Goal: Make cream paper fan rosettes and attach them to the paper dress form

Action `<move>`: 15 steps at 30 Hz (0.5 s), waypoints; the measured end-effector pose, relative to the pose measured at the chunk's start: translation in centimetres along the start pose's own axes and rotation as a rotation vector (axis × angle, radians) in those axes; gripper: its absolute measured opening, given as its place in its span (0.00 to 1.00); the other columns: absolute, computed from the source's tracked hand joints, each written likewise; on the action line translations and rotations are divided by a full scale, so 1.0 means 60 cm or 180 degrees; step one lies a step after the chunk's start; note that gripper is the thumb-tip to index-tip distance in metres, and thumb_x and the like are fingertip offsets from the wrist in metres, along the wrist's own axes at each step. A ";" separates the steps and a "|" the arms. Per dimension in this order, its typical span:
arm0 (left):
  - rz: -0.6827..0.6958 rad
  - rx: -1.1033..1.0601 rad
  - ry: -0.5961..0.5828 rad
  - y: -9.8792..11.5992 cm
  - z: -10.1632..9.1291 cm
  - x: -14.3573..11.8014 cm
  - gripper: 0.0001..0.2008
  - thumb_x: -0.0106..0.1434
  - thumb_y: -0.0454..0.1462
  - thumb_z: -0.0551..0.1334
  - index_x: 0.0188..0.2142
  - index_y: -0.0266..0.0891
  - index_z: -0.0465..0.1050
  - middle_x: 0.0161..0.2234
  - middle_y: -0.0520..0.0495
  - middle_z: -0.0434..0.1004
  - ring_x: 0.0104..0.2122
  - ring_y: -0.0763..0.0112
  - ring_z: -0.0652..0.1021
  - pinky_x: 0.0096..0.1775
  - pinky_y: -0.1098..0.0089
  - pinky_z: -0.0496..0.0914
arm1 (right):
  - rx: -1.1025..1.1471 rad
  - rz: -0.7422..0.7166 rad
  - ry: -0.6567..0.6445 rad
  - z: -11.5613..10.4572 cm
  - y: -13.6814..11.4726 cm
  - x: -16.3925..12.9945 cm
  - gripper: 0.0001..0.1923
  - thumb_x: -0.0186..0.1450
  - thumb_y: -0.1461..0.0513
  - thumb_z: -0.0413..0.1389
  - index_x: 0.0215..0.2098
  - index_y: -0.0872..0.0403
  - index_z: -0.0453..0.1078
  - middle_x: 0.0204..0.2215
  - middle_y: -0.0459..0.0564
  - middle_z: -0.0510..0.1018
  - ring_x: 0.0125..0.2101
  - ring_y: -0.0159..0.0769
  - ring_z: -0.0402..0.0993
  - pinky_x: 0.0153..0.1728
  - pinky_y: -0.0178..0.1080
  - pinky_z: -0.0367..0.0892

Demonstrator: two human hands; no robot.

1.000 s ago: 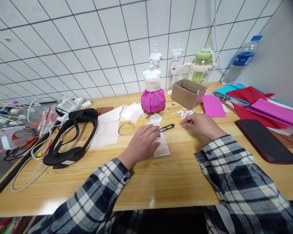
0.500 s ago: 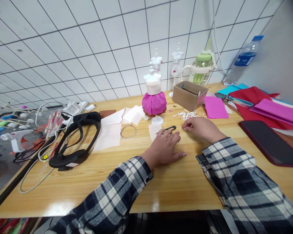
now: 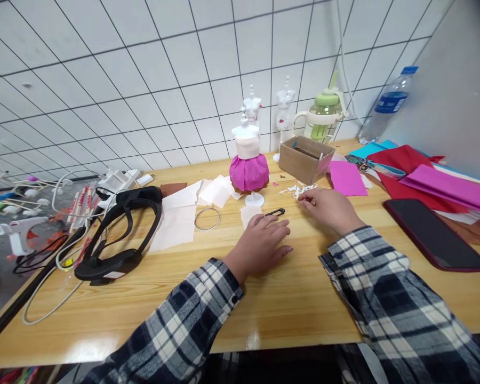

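My left hand [image 3: 261,242] rests palm down on the wooden table [image 3: 288,298], covering most of a white paper strip [image 3: 248,214]; its fingers lie spread, holding nothing. Black thread snips [image 3: 275,213] lie just beyond its fingertips. My right hand [image 3: 328,207] sits to the right, fingertips pinched together beside a small pile of white paper scraps [image 3: 298,189]; what it pinches is too small to tell. A small mannequin [image 3: 247,162] in a white top and magenta paper skirt stands behind both hands.
A cardboard box [image 3: 306,156], green jug [image 3: 323,114] and water bottle [image 3: 386,106] stand at the back. Coloured paper sheets [image 3: 444,178] and a dark phone [image 3: 434,233] lie right. White sheets [image 3: 180,218], a metal ring [image 3: 207,218], a black headset [image 3: 118,234] and cables lie left.
My left hand slid right and toward me off the snips, settling flat on the table. My right hand has barely moved. The camera view has shifted a little.
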State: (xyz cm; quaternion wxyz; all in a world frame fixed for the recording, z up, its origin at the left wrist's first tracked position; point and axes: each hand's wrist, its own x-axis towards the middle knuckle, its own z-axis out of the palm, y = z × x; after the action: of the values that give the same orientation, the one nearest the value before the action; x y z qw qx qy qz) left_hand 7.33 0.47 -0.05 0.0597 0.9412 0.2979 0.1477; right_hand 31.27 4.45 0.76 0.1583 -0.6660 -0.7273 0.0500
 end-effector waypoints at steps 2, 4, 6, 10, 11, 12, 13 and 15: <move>-0.0055 -0.0044 -0.0017 -0.007 -0.018 -0.018 0.14 0.69 0.44 0.55 0.47 0.41 0.72 0.45 0.43 0.79 0.48 0.60 0.75 0.52 0.56 0.65 | 0.0136 -0.0249 0.0127 0.008 -0.016 0.000 0.15 0.68 0.58 0.51 0.45 0.50 0.78 0.43 0.50 0.82 0.42 0.42 0.75 0.39 0.40 0.65; -0.0089 -0.0015 -0.0216 -0.017 -0.031 -0.040 0.12 0.70 0.37 0.52 0.42 0.41 0.74 0.39 0.45 0.80 0.42 0.63 0.77 0.45 0.61 0.68 | 0.0249 -0.0747 0.0210 0.018 -0.038 -0.002 0.15 0.69 0.58 0.51 0.46 0.52 0.78 0.45 0.51 0.82 0.47 0.42 0.73 0.48 0.42 0.63; -0.0136 -0.0031 -0.0287 -0.026 -0.036 -0.061 0.12 0.69 0.34 0.53 0.43 0.41 0.75 0.43 0.45 0.80 0.45 0.63 0.77 0.47 0.62 0.69 | 0.0319 -0.1272 0.0022 0.030 -0.061 -0.004 0.14 0.69 0.59 0.52 0.47 0.51 0.77 0.45 0.50 0.82 0.47 0.40 0.71 0.51 0.42 0.62; -0.0284 -0.0100 -0.0328 -0.036 -0.041 -0.087 0.13 0.68 0.34 0.55 0.49 0.43 0.74 0.51 0.45 0.78 0.49 0.62 0.76 0.51 0.60 0.68 | 0.0162 -0.1481 -0.0226 0.045 -0.083 -0.009 0.14 0.70 0.56 0.51 0.46 0.49 0.78 0.46 0.50 0.81 0.49 0.43 0.69 0.53 0.46 0.60; -0.0309 -0.0127 -0.0368 -0.039 -0.043 -0.090 0.13 0.68 0.35 0.56 0.50 0.44 0.74 0.52 0.45 0.77 0.50 0.62 0.76 0.52 0.59 0.68 | 0.0103 -0.1355 -0.0191 0.046 -0.081 -0.009 0.15 0.70 0.56 0.51 0.47 0.50 0.78 0.47 0.51 0.80 0.50 0.44 0.68 0.53 0.47 0.60; -0.0342 -0.0150 -0.0402 -0.044 -0.046 -0.093 0.13 0.67 0.37 0.58 0.50 0.44 0.74 0.52 0.45 0.77 0.50 0.62 0.76 0.54 0.57 0.67 | 0.0050 -0.1212 -0.0137 0.047 -0.076 -0.009 0.15 0.70 0.56 0.51 0.47 0.51 0.77 0.48 0.52 0.79 0.51 0.45 0.68 0.54 0.48 0.59; -0.0394 -0.0161 -0.0418 -0.049 -0.048 -0.095 0.14 0.66 0.39 0.60 0.51 0.45 0.74 0.53 0.45 0.77 0.51 0.61 0.76 0.55 0.55 0.65 | 0.0011 -0.1103 -0.0085 0.048 -0.071 -0.008 0.16 0.70 0.56 0.51 0.48 0.52 0.77 0.50 0.53 0.78 0.52 0.46 0.67 0.54 0.49 0.59; -0.0548 -0.0164 -0.0389 -0.063 -0.052 -0.097 0.17 0.64 0.41 0.63 0.52 0.45 0.73 0.55 0.44 0.76 0.52 0.59 0.75 0.57 0.53 0.64 | 0.0033 -0.1034 0.0019 0.048 -0.066 -0.006 0.16 0.69 0.56 0.52 0.50 0.52 0.76 0.53 0.54 0.77 0.54 0.47 0.66 0.55 0.49 0.59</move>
State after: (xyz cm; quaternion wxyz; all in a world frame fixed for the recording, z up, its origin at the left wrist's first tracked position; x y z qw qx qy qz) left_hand -0.24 0.24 0.71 0.1144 0.9176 0.3695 0.0919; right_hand 26.69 4.07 -0.90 0.1698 -0.5389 -0.8247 0.0255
